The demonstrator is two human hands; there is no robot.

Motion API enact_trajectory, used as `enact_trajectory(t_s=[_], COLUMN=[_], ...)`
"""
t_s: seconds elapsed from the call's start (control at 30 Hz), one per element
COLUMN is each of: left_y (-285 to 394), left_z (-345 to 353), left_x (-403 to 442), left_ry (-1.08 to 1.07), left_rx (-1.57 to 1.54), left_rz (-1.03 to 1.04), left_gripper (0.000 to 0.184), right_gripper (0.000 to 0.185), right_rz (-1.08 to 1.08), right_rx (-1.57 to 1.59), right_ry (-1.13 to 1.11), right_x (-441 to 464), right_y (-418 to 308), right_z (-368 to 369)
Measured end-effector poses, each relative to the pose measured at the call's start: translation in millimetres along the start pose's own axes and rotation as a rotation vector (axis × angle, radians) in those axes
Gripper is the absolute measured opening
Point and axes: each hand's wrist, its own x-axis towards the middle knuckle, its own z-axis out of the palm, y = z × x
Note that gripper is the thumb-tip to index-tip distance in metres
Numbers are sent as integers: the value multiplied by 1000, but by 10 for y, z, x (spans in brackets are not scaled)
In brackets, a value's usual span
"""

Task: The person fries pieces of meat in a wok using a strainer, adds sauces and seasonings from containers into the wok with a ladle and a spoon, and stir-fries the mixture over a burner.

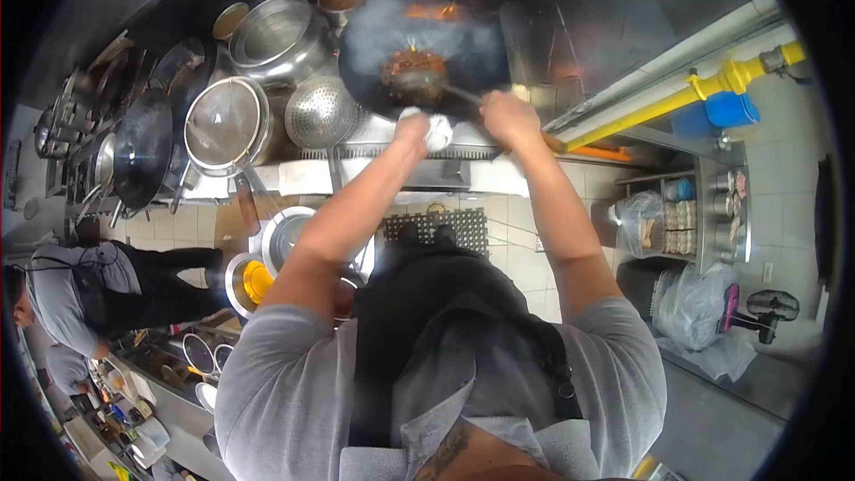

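Observation:
A dark wok (361, 62) sits on the stove, with steam rising and brown food (417, 67) in it. My left hand (413, 131) is closed around a white cloth (438, 133) at the wok's near edge. Farther right, my right hand (510, 118) grips the handle of a ladle (459, 91), whose head reaches into the food. Orange flame shows at the wok's far side.
Left of the wok are a perforated skimmer (321, 113), a round mesh strainer (226, 123) and a large steel pot (276, 40). A yellow pipe (650, 102) runs at the right. Another person (71, 289) stands at the far left.

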Motion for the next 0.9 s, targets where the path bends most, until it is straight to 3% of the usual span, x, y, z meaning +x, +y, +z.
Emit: enact_trajectory(t_s=[0.07,0.13,0.2,0.27,0.33,0.4,0.47,0.53,0.67,0.77,0.87,0.9], left_y=[-141,-339,-650,-1031,-904,-429,-311,-155,-215,-135,-37,-157], left_z=[-216,-411,-663,-960,-825,-492,-400,-267,-315,-207,-149,-362], left_x=[447,339,103,82,133,202,751,696,541,264,58,468], left_ry=[59,106,309,356,257,141,216,122,134,13,118,132], left_rx=[-1,96,433,599,406,183,145,27,62,108,60,116], left_rz=[83,118,175,259,224,67,66,3,-7,122,-1,22], left_gripper=[15,17,29,38,30,23,20,20,21,21,20,18], right_gripper=[31,30,30,33,28,29,27,27,30,32,34,32], right_rz=[24,62,93,94,91,128,113,96,24,34,27,41], right_rx=[37,31,144,159,128,134,77,32,-3,-61,-37,-3], right_ry=[-10,17,152,186,250,73,20,8,-39,-118,-133,-75], right_x=[460,601,404,260,12,-183,-216,-167,-219,-369,-71,101], right_y=[-37,-65,-195,-143,-116,-144,-114,-74,-96,-216,-270,-287], right_z=[255,467,397,434,369,102,15,62,73,-301,-160,3])
